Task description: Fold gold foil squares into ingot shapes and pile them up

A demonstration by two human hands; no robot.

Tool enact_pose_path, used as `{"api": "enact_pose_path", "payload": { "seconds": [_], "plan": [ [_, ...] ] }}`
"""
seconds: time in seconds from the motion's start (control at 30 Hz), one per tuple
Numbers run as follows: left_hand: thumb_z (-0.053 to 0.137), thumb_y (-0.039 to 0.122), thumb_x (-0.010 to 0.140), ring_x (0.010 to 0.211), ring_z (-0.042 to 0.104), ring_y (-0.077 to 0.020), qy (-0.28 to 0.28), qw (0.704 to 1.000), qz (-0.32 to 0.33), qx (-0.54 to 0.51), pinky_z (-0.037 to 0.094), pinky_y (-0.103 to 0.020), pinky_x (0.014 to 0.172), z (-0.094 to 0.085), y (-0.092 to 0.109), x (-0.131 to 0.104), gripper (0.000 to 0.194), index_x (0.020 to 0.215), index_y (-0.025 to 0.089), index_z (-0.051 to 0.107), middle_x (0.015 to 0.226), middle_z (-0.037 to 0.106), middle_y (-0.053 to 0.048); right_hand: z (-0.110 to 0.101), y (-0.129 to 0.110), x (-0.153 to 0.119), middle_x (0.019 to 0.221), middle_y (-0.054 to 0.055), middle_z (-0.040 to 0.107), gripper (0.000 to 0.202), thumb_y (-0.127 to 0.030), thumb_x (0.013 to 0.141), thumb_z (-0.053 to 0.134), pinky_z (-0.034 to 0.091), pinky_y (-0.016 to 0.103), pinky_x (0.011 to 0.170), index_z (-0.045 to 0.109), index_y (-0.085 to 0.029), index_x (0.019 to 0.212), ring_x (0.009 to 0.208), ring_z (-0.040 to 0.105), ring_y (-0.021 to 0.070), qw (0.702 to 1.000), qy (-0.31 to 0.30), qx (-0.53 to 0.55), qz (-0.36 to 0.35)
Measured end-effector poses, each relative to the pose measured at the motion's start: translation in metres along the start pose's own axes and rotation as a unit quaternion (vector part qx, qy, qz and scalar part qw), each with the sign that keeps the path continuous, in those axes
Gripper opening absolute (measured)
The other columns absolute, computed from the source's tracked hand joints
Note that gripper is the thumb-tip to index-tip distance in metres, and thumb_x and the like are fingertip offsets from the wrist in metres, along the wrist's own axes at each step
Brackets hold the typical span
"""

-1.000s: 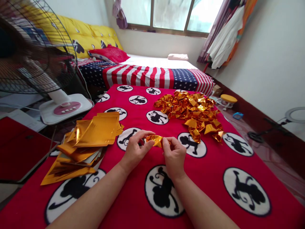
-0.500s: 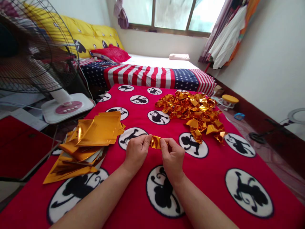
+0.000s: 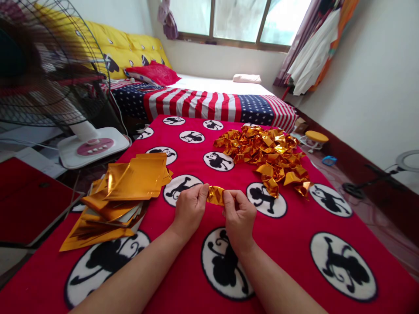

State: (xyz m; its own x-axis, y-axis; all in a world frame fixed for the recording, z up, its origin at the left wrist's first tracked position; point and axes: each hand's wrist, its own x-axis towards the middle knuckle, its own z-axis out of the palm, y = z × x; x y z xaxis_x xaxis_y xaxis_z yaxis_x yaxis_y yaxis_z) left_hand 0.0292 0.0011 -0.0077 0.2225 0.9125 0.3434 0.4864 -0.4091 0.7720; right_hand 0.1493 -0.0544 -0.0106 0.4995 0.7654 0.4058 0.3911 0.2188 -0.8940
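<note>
A small folded piece of gold foil paper (image 3: 216, 195) is stretched between my two hands, above the red cloth. My left hand (image 3: 191, 209) pinches its left end between thumb and fingers. At its right end, my right hand (image 3: 240, 216) grips it in the same way. To the left lies a stack of flat gold foil paper sheets (image 3: 135, 176), loosely fanned, some showing pale undersides. Beyond my right hand spreads a heap of folded gold foil pieces (image 3: 262, 148).
The red cloth (image 3: 278, 244) with monkey prints covers the surface before me. A standing fan (image 3: 94, 146) is at the left, near a dark red board (image 3: 29, 200). Behind is a bed with a stars-and-stripes cover (image 3: 196, 102). A yellow stool (image 3: 316, 136) stands at the right.
My right hand has shifted slightly to the right, and more of the foil piece shows between my hands. The stack and the heap look unchanged.
</note>
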Motion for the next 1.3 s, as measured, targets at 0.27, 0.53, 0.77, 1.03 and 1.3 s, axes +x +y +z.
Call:
{"api": "enact_pose_path", "payload": {
  "seconds": [0.27,0.53,0.77,1.03,1.3],
  "plan": [
    [0.036,0.043,0.096,0.054,0.045,-0.0118,-0.011,0.999,-0.007,0.042,0.026,-0.026,0.054,-0.0028,0.0023,0.0004,0.042,0.065,0.018,0.049,0.057,0.05,0.001,-0.0004,0.0004,0.0009,0.058,-0.004,0.052,0.022,-0.031,0.089,0.053,0.036,0.021,0.052,0.059,-0.017,0.073,0.052,0.046,0.0096,1.0,0.012,-0.022,-0.004],
    [0.037,0.037,0.097,0.055,0.047,-0.0124,-0.011,0.997,0.021,0.072,0.025,-0.027,0.056,-0.003,0.0041,0.0016,0.035,0.069,0.02,0.048,0.059,0.051,0.002,-0.0002,0.0003,-0.0002,0.059,-0.003,0.052,0.021,-0.03,0.089,0.054,0.037,0.021,0.052,0.059,-0.017,0.074,0.052,0.047,0.0097,1.0,0.005,-0.015,-0.003],
    [0.039,0.035,0.097,0.051,0.043,-0.0107,0.002,0.998,0.053,0.03,0.026,-0.026,0.054,-0.0026,0.0026,0.0001,0.037,0.064,0.019,0.046,0.057,0.048,0.002,0.0006,0.0027,-0.0013,0.058,-0.004,0.051,0.022,-0.034,0.09,0.052,0.036,0.021,0.051,0.057,-0.018,0.075,0.052,0.047,0.0101,0.999,-0.021,0.011,0.037],
    [0.039,0.031,0.096,0.05,0.041,-0.0104,0.008,0.997,0.072,0.021,0.026,-0.026,0.052,-0.0018,0.0057,-0.002,0.037,0.062,0.019,0.043,0.056,0.047,0.002,-0.0005,-0.0003,-0.0009,0.056,-0.004,0.05,0.025,-0.037,0.09,0.052,0.036,0.022,0.05,0.056,-0.018,0.074,0.051,0.047,0.0104,0.999,-0.005,-0.002,0.043],
    [0.037,0.034,0.096,0.051,0.04,-0.0103,0.014,0.999,0.036,-0.026,0.028,-0.025,0.052,-0.0034,0.0107,-0.0025,0.038,0.062,0.019,0.042,0.056,0.044,0.003,-0.0008,-0.0024,-0.0022,0.054,-0.004,0.049,0.027,-0.038,0.092,0.051,0.035,0.022,0.05,0.056,-0.018,0.075,0.049,0.045,0.0103,0.999,-0.01,0.01,0.048]
  ]
}}
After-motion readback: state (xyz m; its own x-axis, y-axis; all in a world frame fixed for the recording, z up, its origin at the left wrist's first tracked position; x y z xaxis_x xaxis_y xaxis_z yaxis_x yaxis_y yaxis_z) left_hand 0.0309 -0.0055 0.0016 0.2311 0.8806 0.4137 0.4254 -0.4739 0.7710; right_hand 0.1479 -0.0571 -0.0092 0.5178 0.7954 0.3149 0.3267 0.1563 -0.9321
